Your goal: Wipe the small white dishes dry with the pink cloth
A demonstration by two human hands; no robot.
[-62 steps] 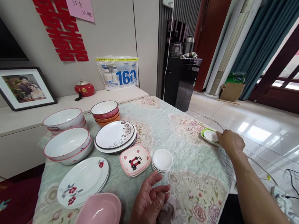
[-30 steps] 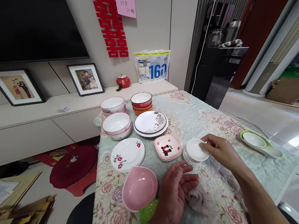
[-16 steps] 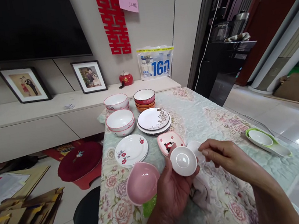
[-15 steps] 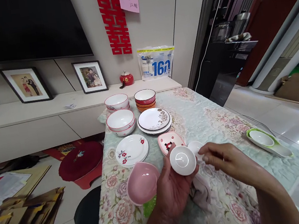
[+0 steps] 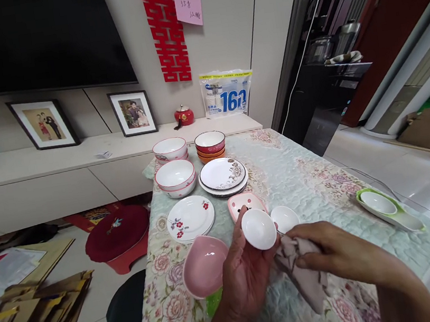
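My left hand (image 5: pixel 244 274) is closed around a small white bowl (image 5: pixel 258 228), its hollow tilted toward me. Just right of it, my right hand (image 5: pixel 323 247) pinches a crumpled greyish-pink cloth (image 5: pixel 303 271) that hangs down over the table. Behind the held bowl sits another small white bowl (image 5: pixel 285 219) on the tablecloth. A pink dish with an animal face (image 5: pixel 245 202) is partly hidden by my left fingers. To the left of my wrist lies a pink heart-shaped bowl (image 5: pixel 205 265), with a bright green thing (image 5: pixel 214 303) partly under it.
Floral plates (image 5: pixel 191 216), brown-patterned plates (image 5: pixel 221 174), red-rimmed bowls (image 5: pixel 175 174) and a red and orange bowl stack (image 5: pixel 209 141) stand farther back. A green-edged dish (image 5: pixel 407 220) holding a white bowl lies at the right. A stool (image 5: pixel 118 233) stands left of the table.
My right hand has taken hold of the cloth and lifted it up beside the bowl. The bowl in my left hand has tilted slightly. The view has shifted a little.
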